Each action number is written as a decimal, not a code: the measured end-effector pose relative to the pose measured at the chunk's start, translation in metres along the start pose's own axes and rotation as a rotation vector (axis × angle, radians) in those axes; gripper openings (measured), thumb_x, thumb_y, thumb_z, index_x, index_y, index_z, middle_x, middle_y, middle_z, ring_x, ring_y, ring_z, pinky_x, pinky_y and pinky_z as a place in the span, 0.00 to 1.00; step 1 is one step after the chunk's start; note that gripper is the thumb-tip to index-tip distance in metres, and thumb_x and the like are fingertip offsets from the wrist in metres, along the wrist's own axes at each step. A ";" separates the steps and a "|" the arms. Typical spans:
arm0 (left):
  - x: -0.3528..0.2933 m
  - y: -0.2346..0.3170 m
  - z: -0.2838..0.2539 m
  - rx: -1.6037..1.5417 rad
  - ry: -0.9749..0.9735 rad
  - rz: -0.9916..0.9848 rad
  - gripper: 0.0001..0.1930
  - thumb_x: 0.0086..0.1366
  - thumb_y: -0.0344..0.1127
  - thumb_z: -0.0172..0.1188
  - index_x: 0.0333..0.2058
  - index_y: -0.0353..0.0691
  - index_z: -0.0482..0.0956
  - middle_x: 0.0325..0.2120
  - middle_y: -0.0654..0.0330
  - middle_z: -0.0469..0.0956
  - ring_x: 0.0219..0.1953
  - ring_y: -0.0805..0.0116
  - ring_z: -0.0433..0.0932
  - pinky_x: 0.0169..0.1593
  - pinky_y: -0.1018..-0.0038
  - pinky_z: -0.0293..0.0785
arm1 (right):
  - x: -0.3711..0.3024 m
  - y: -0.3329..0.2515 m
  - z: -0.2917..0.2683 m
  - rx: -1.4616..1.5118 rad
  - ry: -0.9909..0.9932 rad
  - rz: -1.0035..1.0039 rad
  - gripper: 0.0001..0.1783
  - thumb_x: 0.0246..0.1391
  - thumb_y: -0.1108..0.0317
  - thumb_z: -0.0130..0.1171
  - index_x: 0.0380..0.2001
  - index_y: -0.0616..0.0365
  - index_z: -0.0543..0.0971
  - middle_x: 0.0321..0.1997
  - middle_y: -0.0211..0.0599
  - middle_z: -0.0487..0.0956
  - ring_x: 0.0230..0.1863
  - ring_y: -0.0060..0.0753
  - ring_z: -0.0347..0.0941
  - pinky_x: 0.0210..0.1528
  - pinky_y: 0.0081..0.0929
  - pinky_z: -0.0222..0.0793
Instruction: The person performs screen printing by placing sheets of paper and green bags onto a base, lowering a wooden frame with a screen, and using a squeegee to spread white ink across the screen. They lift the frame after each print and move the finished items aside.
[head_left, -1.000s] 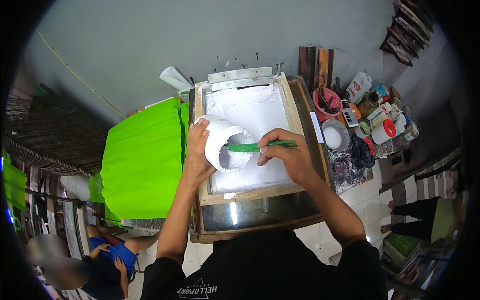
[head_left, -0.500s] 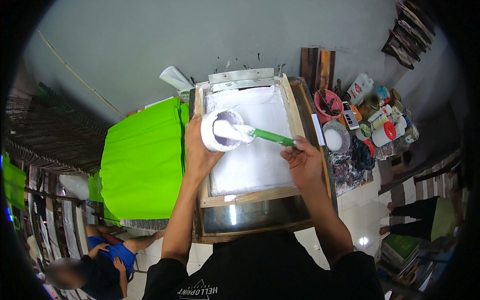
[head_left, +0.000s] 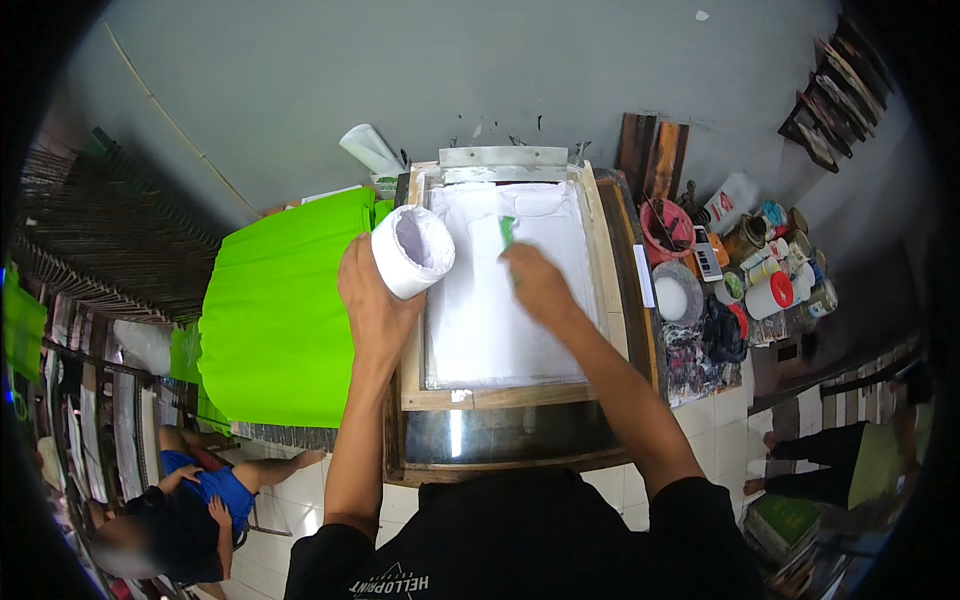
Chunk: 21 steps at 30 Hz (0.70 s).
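Observation:
My left hand (head_left: 375, 310) grips a white tub (head_left: 400, 275), tilted so its mouth faces up and right; white ink coats its inner wall. In my right hand (head_left: 545, 285), somewhat blurred, is a green spatula (head_left: 507, 231), its tip over the far part of the screen. The wooden-framed printing screen (head_left: 505, 397) lies in front of me, its mesh covered with white ink (head_left: 500, 330). A metal clamp bar (head_left: 503, 157) runs along the screen's far edge.
Bright green fabric (head_left: 280, 310) is piled left of the screen. To the right stand a pink bucket (head_left: 668, 225), a red-lidded jar (head_left: 768, 296) and several other containers. One person (head_left: 200, 510) sits at lower left; another person (head_left: 835, 455) is at lower right.
My right hand has moved left and away from me, taking the spatula from the tub's mouth to the screen. The tub has shifted slightly left and stands apart from the spatula.

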<state>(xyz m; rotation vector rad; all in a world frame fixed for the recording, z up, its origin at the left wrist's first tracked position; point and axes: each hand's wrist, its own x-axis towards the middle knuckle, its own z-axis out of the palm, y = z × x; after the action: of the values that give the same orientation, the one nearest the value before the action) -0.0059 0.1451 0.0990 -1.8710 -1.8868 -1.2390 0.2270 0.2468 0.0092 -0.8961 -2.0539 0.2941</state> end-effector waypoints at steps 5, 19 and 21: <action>-0.012 -0.004 -0.010 0.043 -0.067 0.015 0.47 0.40 0.24 0.73 0.62 0.29 0.63 0.59 0.38 0.67 0.63 0.38 0.64 0.66 0.50 0.58 | -0.018 -0.061 -0.033 -0.039 -0.278 -0.129 0.11 0.49 0.78 0.57 0.38 0.61 0.79 0.37 0.44 0.77 0.42 0.51 0.76 0.45 0.40 0.75; -0.007 0.142 0.049 -0.438 -0.419 0.076 0.56 0.38 0.30 0.80 0.67 0.32 0.58 0.60 0.43 0.68 0.64 0.43 0.66 0.68 0.56 0.62 | 0.035 -0.068 -0.234 0.447 -0.118 0.551 0.30 0.46 0.68 0.74 0.52 0.66 0.76 0.43 0.43 0.83 0.47 0.34 0.81 0.49 0.33 0.78; -0.007 0.168 0.062 -0.654 -0.428 -0.003 0.53 0.39 0.31 0.79 0.64 0.32 0.60 0.56 0.46 0.72 0.60 0.46 0.71 0.65 0.59 0.65 | 0.003 -0.056 -0.254 0.560 -0.034 0.638 0.44 0.41 0.66 0.79 0.61 0.65 0.69 0.53 0.46 0.79 0.58 0.36 0.74 0.57 0.36 0.73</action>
<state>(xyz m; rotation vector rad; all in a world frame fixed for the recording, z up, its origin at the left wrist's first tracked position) 0.1715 0.1543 0.1236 -2.6395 -1.7941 -1.7200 0.3977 0.1805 0.1933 -1.1524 -1.5256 1.1656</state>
